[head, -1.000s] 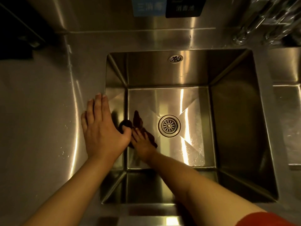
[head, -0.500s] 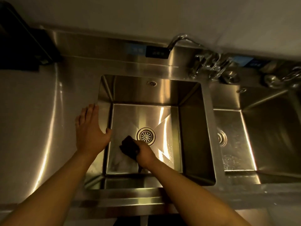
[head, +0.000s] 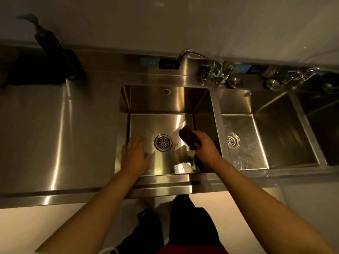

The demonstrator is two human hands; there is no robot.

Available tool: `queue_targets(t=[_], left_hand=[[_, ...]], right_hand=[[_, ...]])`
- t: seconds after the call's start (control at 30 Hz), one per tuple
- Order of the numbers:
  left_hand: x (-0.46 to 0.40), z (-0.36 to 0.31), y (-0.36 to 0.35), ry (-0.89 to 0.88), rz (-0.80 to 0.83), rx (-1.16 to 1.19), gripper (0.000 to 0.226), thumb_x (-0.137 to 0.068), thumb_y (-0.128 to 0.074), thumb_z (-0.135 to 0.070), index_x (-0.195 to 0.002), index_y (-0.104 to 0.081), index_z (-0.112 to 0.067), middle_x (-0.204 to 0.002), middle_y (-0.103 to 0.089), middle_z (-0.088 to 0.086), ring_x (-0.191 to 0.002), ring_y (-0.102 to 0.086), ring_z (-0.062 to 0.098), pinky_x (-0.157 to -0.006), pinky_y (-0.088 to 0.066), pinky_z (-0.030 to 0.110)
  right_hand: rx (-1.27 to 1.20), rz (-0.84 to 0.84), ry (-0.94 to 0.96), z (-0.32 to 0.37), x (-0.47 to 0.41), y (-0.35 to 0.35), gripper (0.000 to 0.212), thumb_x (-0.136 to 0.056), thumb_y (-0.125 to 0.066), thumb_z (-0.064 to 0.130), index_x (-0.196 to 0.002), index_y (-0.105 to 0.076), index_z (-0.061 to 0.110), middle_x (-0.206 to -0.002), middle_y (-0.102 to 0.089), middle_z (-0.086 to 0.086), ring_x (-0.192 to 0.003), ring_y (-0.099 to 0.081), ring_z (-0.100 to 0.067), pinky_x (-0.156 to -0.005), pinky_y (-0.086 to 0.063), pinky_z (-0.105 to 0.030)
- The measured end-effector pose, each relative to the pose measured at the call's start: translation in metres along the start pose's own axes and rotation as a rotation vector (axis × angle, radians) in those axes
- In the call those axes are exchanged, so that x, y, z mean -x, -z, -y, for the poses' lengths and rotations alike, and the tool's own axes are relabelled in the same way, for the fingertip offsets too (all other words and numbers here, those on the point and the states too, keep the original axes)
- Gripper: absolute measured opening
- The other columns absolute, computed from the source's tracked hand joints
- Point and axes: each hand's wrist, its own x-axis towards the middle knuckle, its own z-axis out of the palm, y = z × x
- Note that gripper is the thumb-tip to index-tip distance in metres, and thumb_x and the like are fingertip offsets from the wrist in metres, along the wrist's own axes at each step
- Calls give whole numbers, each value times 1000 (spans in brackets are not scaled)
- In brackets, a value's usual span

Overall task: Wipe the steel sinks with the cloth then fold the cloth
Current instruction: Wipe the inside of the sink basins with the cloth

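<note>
A dark brown cloth (head: 188, 137) is bunched in my right hand (head: 206, 146), which holds it over the right part of the left steel sink (head: 165, 101), near its right wall. A round drain (head: 163, 142) sits in the middle of that sink's floor. My left hand (head: 134, 155) hovers over the sink's left front part with fingers relaxed and holds nothing. The middle sink (head: 266, 107) lies to the right with its own drain (head: 232, 141) and water drops on its floor.
A flat steel counter (head: 55, 134) stretches to the left. Taps (head: 216, 72) and two round plugs stand on the back ledge. A third sink (head: 322, 114) shows at the far right. A dark object (head: 45, 68) stands at the back left.
My right hand carried the cloth from the sink's left side, past the drain, to its right side. My left hand left the sink's left rim. The camera pulled back and up.
</note>
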Motion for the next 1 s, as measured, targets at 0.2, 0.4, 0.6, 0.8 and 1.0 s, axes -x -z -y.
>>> queue_targets(t=[0.2,0.4,0.6,0.8,1.0], left_hand=[[15,-45,-19,-158,30,50,67,-95,-59,-30,-158,-38,-19,-165,-35,9,-154,-26,32,-126,-24,53],[23,-95,-28,-273,-8,87,61,-95,-60,-31,-153,-44,-21,-162,-41,4,-151,-32,28,-124,-29,49],[37,-129,-56,-270,78,134,61,-100,-55,-35,-158,-36,-27,-167,-33,0,-156,-22,24,-126,-26,50],[50,-155,-93,-200,136,53,64,-99,-56,-35,-159,-35,-27,-168,-31,0,-157,-20,24,-126,-24,46],[63,-192,-122,-85,80,1,58,-97,-55,-27,-154,-47,-19,-161,-44,7,-150,-36,31,-119,-32,46]], right_hand=[[216,-104,64,0,40,50,65,-92,-58,-5,-152,-44,17,-158,-37,-8,-143,-39,-31,-119,-36,-42],[373,-182,91,-22,81,72,59,-96,-59,7,-152,-44,18,-157,-35,-8,-140,-40,-32,-114,-43,-40],[578,3,-28,-76,107,50,54,-100,-53,43,-151,-42,33,-160,-29,-7,-140,-38,-33,-110,-44,-49],[649,61,27,-118,105,25,64,-98,-24,68,-154,-31,38,-166,-16,-3,-153,-14,-38,-116,-16,-67],[591,157,296,-140,85,34,59,-97,-39,56,-151,-38,33,-162,-29,-2,-152,-19,-34,-115,-27,-63]])
